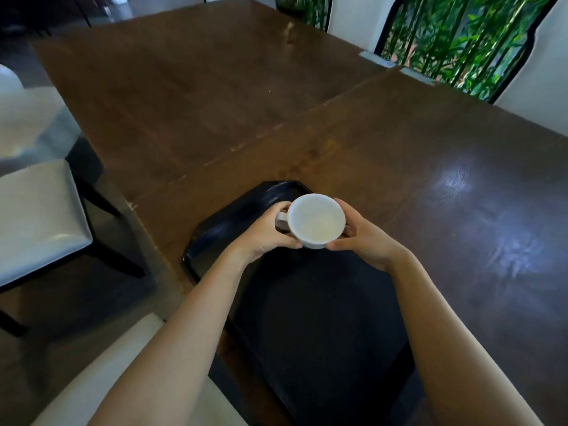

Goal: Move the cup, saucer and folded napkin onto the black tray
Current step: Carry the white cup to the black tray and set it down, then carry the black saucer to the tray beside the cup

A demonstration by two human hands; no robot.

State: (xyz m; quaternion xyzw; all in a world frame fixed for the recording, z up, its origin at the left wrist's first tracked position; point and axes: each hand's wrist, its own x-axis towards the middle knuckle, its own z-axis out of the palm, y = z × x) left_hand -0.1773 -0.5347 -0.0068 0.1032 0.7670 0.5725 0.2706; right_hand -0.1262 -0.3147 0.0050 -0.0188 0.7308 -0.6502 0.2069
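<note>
White cup (316,221) between both hands

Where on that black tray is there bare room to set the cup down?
Nearly all of the tray is bare: the whole dark floor between the two forearms, back to the near rim. Only the far end is crowded, where the left hand and right hand hold the cup.

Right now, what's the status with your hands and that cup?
Both hands, left and right, clasped round white cup. Cup over far end of black tray. Saucer, napkin not in view. Nothing in the way.
</note>
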